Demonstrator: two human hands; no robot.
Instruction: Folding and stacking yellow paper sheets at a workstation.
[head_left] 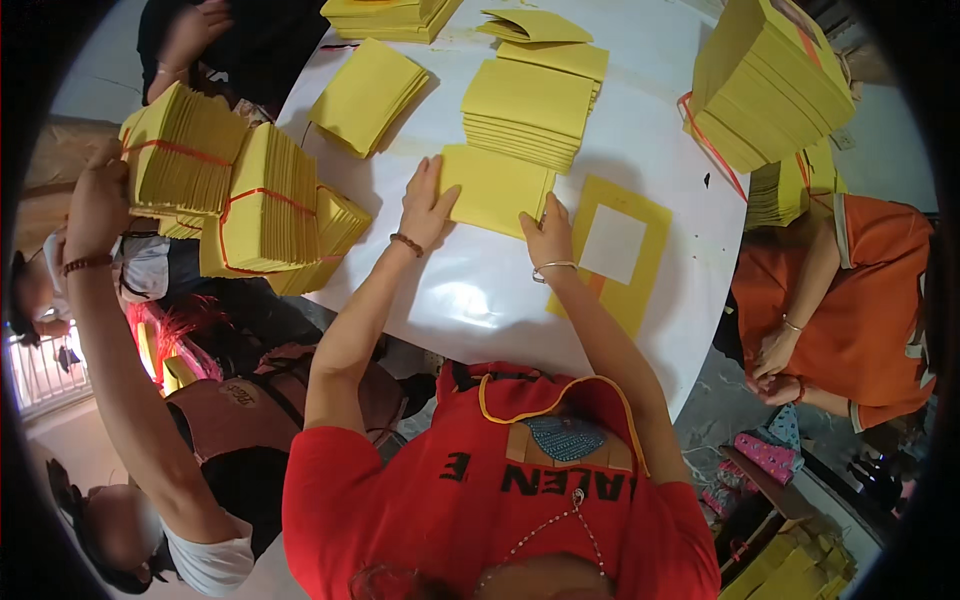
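Observation:
A yellow paper envelope lies on the white table in front of me, perhaps with others beneath it. Against its left edge rests my left hand, fingers stretched out and thumb spread. My right hand is closed on the near right corner, thumb on the near side and fingers at the right edge. Just behind stands a pile of yellow envelopes, its front touching or nearly touching the one I handle. Right of my right hand a flat yellow sheet with a white panel lies partly under my forearm.
Another yellow stack lies at the far left. Bundles tied with red string crowd the left edge, with a person's hand on one. A tall bundle stands far right. A person in orange is by the right side.

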